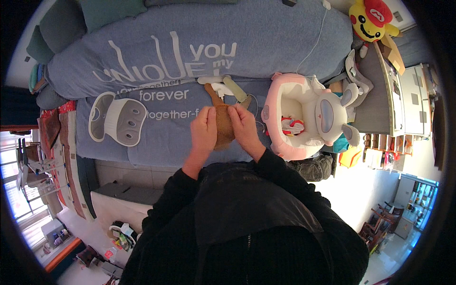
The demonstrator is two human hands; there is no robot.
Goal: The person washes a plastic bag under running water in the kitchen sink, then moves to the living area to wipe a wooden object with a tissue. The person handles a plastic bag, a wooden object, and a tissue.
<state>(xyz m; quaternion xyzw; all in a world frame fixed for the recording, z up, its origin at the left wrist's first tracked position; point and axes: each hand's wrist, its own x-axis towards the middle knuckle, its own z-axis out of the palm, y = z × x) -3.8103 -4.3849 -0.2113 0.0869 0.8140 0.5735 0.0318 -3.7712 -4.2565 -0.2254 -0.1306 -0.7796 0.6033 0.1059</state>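
A brown cloth item, possibly a sock (225, 124), hangs between my two hands in front of my chest, with part of it blurred at the bottom. My left hand (204, 130) pinches its upper left edge, and my right hand (245, 124) pinches its upper right edge. Just beyond them, on the blue sofa cover, lies another narrow brown piece (212, 94). It is beside a pale green rolled item (235, 89) and a white object (221, 89) with a cable. Whether the narrow brown piece joins the one I hold, I cannot tell.
A white and grey plastic seat (115, 119) rests on the sofa cover (171, 139) at the left. At the right stands a pink and white inflatable baby seat (302, 115) with an animal head. Past it are a grey cabinet (372, 96) and a yellow plush toy (367, 25) in a red cap.
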